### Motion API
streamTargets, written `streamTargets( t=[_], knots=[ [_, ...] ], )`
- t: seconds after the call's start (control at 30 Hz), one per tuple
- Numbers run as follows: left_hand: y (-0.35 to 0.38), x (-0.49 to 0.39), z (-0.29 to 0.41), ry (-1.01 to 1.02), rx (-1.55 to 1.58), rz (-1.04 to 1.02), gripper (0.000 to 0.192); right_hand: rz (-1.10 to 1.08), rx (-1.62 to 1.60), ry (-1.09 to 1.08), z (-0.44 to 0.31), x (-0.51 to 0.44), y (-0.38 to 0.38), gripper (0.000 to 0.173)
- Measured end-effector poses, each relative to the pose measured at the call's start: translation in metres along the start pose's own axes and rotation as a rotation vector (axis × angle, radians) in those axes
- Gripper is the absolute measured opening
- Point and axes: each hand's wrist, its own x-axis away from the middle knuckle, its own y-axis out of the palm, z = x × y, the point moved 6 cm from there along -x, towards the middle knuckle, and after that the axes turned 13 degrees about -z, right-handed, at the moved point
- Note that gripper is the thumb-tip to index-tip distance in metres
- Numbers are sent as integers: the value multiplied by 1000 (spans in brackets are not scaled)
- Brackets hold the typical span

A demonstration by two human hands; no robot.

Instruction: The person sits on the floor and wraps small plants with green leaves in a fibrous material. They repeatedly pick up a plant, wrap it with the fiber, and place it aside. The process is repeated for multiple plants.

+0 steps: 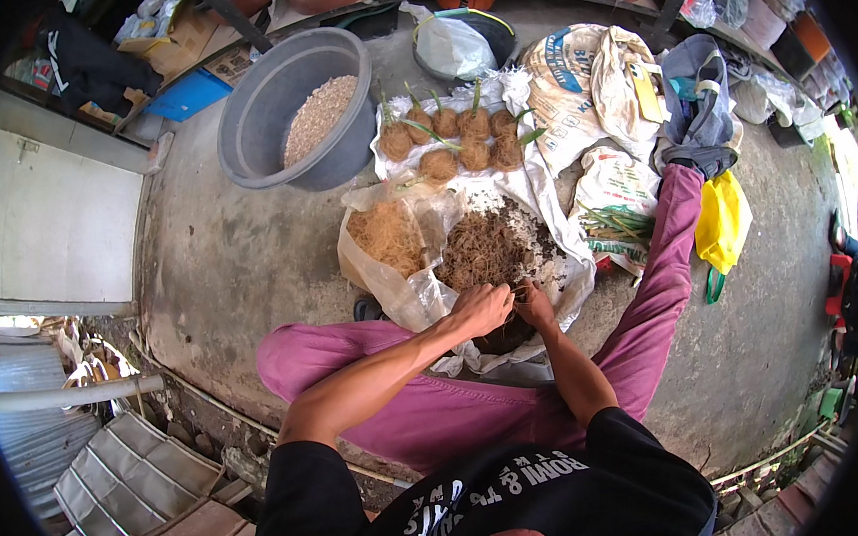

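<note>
My left hand (484, 309) and my right hand (534, 304) are close together over the near edge of a pile of dark brown fibre (483, 248). Thin strands show between the fingertips, and a dark clump (505, 337) lies just below them. Both hands have curled fingers; the strands seem pinched, though their grip is partly hidden. The pile rests on a white woven sack (571, 248) strewn with dark crumbs. To its left, a clear plastic bag (355, 261) holds light orange-brown fibre (386, 234). Several fibre-wrapped balls with green shoots (472, 125) stand beyond the pile.
A large grey tub (244, 143) with pale chips stands at the back left. At the right are a printed woven sack (562, 90), a white bag (611, 176) under green stems (618, 225), and a yellow bag (722, 220). My legs flank the pile.
</note>
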Motion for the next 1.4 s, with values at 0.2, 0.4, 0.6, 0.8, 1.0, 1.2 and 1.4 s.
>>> streamTargets(
  t=[0.2,0.4,0.6,0.8,1.0,1.2,1.4],
  knots=[
    [-11,8,7,-35,112,60,25,-102,-248,168,-17,2,-8,53],
    [-14,6,3,16,206,131,27,-48,-388,135,-11,2,-7,41],
    [-19,5,3,50,165,178,34,7,-526,132,-9,0,-15,33],
    [-18,1,1,-8,253,181,41,81,-582,104,-17,-6,-25,39],
    [3,-11,-42,-276,959,214,54,69,-875,127,-45,-32,-47,44],
    [-3,-15,-58,-342,1420,305,60,56,-1090,11,-124,-50,-119,34],
    [6,-31,-81,-240,1583,312,59,-174,-960,-178,-186,-50,-138,31]
  ],
)
